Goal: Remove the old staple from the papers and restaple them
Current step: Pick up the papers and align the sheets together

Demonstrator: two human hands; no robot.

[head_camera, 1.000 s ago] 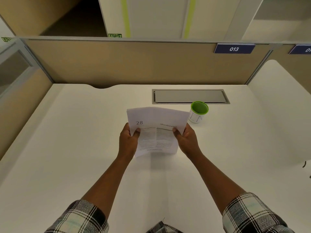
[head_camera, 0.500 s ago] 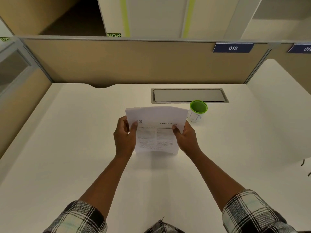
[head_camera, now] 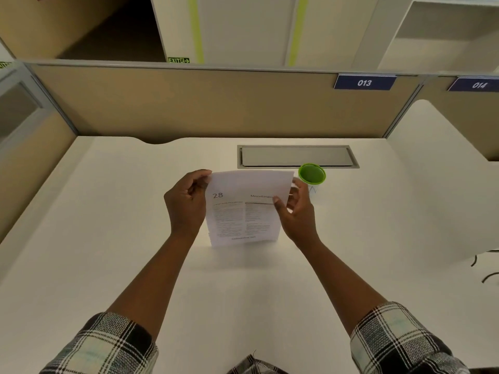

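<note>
Left hand (head_camera: 186, 203), fingers curled, pinches the upper left corner of the papers (head_camera: 243, 211). The one sheaf stands upright, lower edge near the desk (head_camera: 108, 238) centre; contact with the desk cannot be told. Right hand (head_camera: 297, 211) grips the sheaf's right edge, thumb in front. One green-rimmed cup (head_camera: 312, 176) stands just beyond, beside one grey hatch (head_camera: 297, 156) at the desk's far edge.

Green-rimmed cup (head_camera: 312, 175) near cable hatch (head_camera: 297, 156), possibly empty.
</note>
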